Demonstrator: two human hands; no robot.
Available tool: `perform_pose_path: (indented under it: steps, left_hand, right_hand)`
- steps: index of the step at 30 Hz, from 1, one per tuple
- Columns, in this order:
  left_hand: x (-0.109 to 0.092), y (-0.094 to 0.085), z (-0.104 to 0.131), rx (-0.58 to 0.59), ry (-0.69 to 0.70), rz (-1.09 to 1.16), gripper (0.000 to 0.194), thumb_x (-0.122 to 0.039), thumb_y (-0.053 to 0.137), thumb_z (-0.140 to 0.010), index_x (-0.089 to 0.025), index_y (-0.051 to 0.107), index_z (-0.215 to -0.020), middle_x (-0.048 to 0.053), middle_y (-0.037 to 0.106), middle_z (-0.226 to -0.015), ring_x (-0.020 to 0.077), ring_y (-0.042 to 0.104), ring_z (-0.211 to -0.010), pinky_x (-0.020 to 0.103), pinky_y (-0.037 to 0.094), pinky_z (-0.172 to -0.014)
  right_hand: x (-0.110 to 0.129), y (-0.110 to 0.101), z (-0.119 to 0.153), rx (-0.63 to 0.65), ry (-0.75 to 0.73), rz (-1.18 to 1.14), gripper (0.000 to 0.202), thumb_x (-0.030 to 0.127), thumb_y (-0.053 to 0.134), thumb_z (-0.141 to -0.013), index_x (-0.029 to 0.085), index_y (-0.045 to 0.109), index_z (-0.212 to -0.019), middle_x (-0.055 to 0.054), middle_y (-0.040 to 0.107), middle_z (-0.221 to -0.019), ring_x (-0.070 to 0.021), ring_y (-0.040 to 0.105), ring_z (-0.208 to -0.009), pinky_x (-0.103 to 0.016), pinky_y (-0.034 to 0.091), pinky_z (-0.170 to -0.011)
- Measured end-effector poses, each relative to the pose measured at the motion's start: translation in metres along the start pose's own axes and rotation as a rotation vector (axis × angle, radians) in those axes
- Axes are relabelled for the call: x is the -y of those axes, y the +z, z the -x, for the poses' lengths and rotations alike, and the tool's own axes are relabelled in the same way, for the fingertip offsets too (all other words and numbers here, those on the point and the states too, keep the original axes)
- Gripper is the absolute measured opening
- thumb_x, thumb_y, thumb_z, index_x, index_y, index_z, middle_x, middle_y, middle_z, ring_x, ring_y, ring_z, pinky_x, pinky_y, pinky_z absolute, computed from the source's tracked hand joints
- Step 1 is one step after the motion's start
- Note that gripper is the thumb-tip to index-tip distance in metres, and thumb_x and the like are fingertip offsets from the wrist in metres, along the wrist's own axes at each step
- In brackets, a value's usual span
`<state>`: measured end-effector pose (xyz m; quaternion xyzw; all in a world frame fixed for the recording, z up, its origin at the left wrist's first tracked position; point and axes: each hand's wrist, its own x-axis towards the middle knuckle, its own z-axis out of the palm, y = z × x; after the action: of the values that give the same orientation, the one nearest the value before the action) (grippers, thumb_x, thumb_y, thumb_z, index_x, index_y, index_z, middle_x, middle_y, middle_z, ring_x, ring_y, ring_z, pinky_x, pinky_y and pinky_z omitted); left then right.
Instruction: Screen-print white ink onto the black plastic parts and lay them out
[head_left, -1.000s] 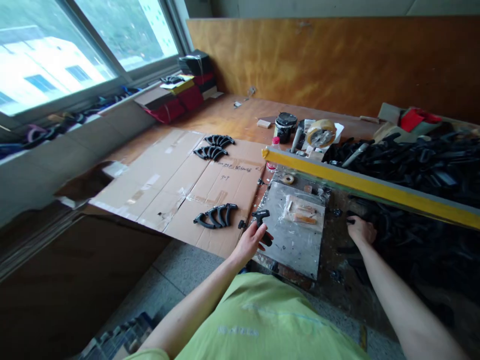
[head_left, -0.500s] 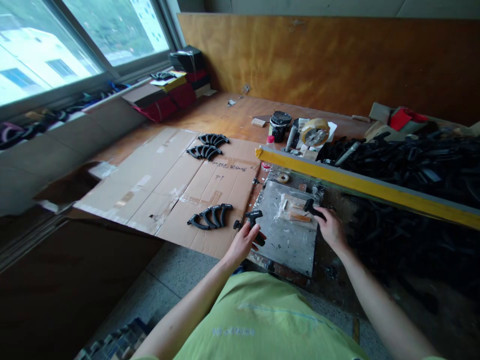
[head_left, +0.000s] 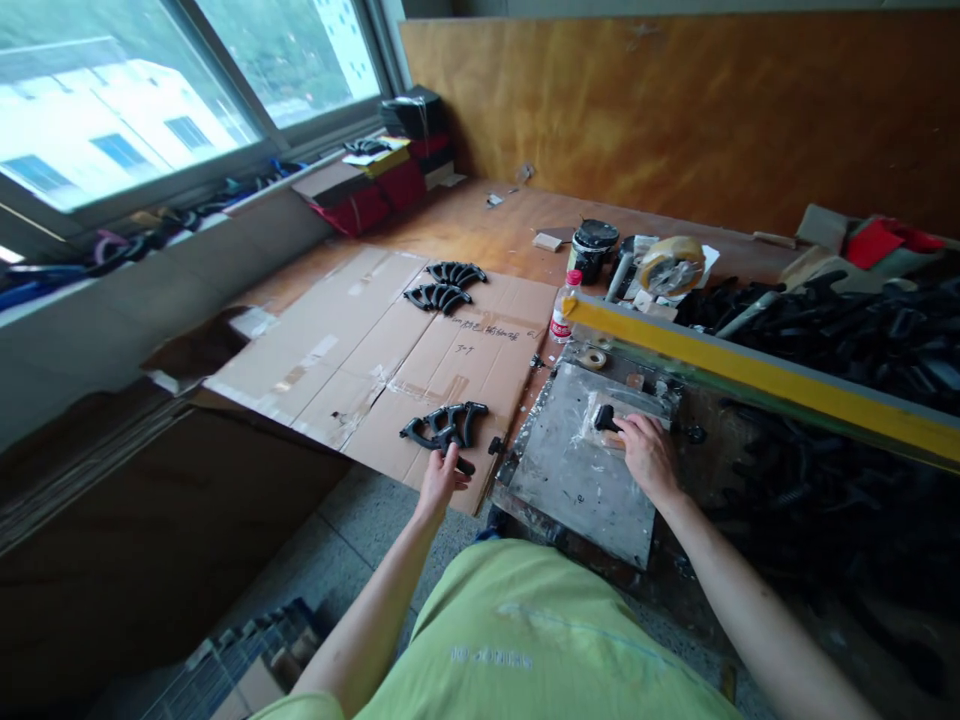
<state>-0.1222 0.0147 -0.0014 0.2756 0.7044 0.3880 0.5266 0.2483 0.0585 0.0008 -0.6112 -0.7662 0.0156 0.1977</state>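
Note:
My left hand (head_left: 441,482) is closed round a black plastic handle with a curved head (head_left: 444,436), at the near edge of a flattened cardboard sheet (head_left: 315,345). This handle overlaps a short row of similar black curved handles (head_left: 472,415). My right hand (head_left: 651,455) grips a small black hand tool with a broad head (head_left: 604,418). That head is over a plastic-wrapped block (head_left: 589,425) on a grey metal plate (head_left: 577,490); whether it touches cannot be made out. A small black knob-like piece (head_left: 495,445) lies right of my left hand.
Two more rows of black handles (head_left: 439,297) lie farther back on the cardboard. A red-capped bottle (head_left: 564,308), a black tub (head_left: 592,248) and a tape roll (head_left: 670,266) stand behind the plate. A yellow-faced bar (head_left: 750,365) borders a heap of black parts (head_left: 855,335) at right.
My left hand has carried its black handle leftward from beside the metal plate to the near row on the cardboard. My right hand keeps the tool by the wrapped block. The view has shifted.

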Motion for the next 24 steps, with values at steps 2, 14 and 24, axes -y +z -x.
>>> perform_pose_path:
  steps: [2, 14, 24]
  left_hand:
    - [0.012, -0.030, -0.017, -0.172, -0.039, -0.019, 0.038, -0.057, 0.048, -0.084, -0.020, 0.042, -0.092, 0.003, 0.066, -0.077, 0.0114, 0.059, -0.053, 0.025, 0.050, -0.053]
    - [0.024, -0.067, -0.040, -0.395, -0.044, -0.091, 0.035, -0.055, 0.043, -0.085, -0.020, 0.046, -0.088, 0.002, 0.062, -0.068, 0.0132, 0.054, -0.050, 0.024, 0.044, -0.047]
    - [-0.010, 0.050, -0.002, 0.225, 0.351, -0.582, 0.040, -0.060, 0.040, -0.085, -0.022, 0.051, -0.082, 0.002, 0.066, -0.069, 0.0203, 0.065, -0.062, 0.027, 0.046, -0.054]
  right_hand:
    - [-0.001, 0.000, 0.000, -0.004, -0.005, 0.001, 0.032, 0.019, 0.043, -0.091, 0.019, 0.067, -0.112, -0.011, 0.064, -0.105, -0.0271, 0.054, -0.099, -0.040, 0.044, -0.086]
    - [0.001, 0.002, 0.003, -0.038, -0.010, -0.011, 0.033, 0.020, 0.042, -0.093, 0.018, 0.065, -0.115, -0.012, 0.063, -0.108, -0.0270, 0.053, -0.100, -0.041, 0.045, -0.088]
    - [-0.051, -0.021, 0.023, -0.235, 0.228, -0.165, 0.028, 0.024, 0.045, -0.091, 0.022, 0.067, -0.108, -0.009, 0.069, -0.103, -0.0261, 0.059, -0.102, -0.044, 0.045, -0.096]
